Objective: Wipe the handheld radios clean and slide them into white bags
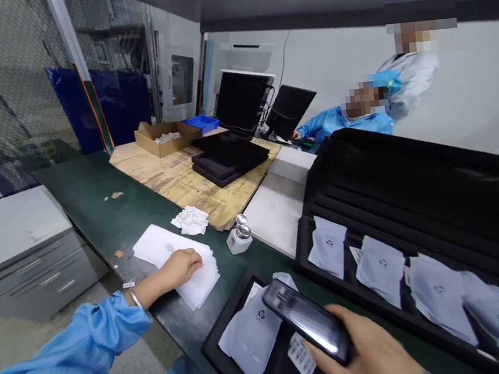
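Right hand (pixel 366 346) holds dark device (pixel 309 321), perhaps above white pouch (pixel 251 337).

The single head-worn view looks forward and down from close above the green table (pixel 146 210), whose near edge slants away to the left. It reaches past the black case (pixel 408 180) to the white back wall (pixel 478 85).

Case (pixel 407 177) cut off right (black device's (pixel 309 321) underside hidden).
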### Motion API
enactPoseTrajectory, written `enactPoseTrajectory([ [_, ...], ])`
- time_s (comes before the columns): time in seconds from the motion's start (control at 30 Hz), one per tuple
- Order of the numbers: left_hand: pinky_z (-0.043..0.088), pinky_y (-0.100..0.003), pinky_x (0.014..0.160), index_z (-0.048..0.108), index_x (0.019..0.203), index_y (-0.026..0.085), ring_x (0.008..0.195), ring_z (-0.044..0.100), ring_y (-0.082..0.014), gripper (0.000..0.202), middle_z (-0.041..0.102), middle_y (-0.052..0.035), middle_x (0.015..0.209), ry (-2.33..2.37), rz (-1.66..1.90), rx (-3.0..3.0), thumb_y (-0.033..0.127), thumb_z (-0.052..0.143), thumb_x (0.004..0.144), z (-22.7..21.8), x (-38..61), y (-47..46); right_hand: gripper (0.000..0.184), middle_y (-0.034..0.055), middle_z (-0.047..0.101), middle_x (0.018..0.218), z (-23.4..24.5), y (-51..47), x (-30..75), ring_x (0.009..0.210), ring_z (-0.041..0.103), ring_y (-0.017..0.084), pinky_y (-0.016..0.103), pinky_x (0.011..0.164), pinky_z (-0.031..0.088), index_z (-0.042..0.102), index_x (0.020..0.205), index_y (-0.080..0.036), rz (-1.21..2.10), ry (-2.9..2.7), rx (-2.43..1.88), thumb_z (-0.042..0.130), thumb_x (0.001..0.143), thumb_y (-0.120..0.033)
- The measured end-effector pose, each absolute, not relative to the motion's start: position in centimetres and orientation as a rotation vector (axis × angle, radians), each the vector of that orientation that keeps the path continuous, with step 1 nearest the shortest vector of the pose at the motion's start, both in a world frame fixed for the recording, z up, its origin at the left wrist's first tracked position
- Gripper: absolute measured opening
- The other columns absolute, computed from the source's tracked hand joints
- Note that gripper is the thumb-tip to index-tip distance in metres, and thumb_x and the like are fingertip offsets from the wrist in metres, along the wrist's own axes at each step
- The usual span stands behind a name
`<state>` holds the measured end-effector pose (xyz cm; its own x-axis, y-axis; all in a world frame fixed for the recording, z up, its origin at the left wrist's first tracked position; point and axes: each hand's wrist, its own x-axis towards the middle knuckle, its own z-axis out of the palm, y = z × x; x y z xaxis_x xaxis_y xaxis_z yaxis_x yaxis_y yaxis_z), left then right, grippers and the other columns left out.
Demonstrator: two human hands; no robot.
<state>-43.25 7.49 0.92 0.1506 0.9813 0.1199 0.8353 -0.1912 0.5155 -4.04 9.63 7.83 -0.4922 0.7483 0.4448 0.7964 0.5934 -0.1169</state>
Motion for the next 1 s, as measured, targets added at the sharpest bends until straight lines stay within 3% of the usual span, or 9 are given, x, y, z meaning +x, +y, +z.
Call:
enactPoseTrajectory([
  [0.2,0.046,-0.028,0.073,0.064,0.085,0.018,0.076,0.06,-0.0174,0.02,0.062,-0.0045,0.081,1.864,0.755,2.046,0.023,0.048,0.094,0.0,-40.8,5.8,0.047,0.0115,0.067,0.085,5.6,8.2,-15.2,0.076,0.062,0.03,0.046,0.079,0.045,0.054,0.105,-0.014,-0.213,-2.319,-1.161,0.06,0.081,-0.054],
  [0.4,0.045,-0.028,0.073,0.061,0.085,0.019,0.076,0.059,-0.0168,0.019,0.06,-0.0032,0.081,1.955,0.928,1.937,0.023,0.046,0.096,-0.2,-40.4,4.6,0.037,0.0124,0.066,0.084,4.0,7.0,-18.5,0.082,0.061,0.034,0.054,0.089,0.037,0.051,0.106,-0.016,-0.108,-2.394,-1.224,0.064,0.081,-0.04],
  [0.77,0.044,-0.025,0.072,0.06,0.083,0.02,0.077,0.058,-0.0151,0.02,0.06,-0.0023,0.081,1.684,0.978,2.017,0.021,0.045,0.097,1.8,-39.6,3.5,0.05,0.0099,0.065,0.095,4.3,6.8,-18.0,0.089,0.058,0.031,0.048,0.09,0.039,0.053,0.111,-0.015,0.195,-2.611,-0.953,0.076,0.07,-0.033],
  [1.0,0.045,-0.026,0.071,0.06,0.085,0.02,0.076,0.058,-0.0165,0.019,0.059,-0.0033,0.081,1.58,0.937,2.065,0.022,0.045,0.096,3.2,-38.6,2.5,0.049,0.0115,0.063,0.094,4.3,6.9,-17.1,0.087,0.057,0.031,0.047,0.083,0.044,0.053,0.112,-0.014,0.162,-2.47,-1.027,0.073,0.074,-0.036],
])
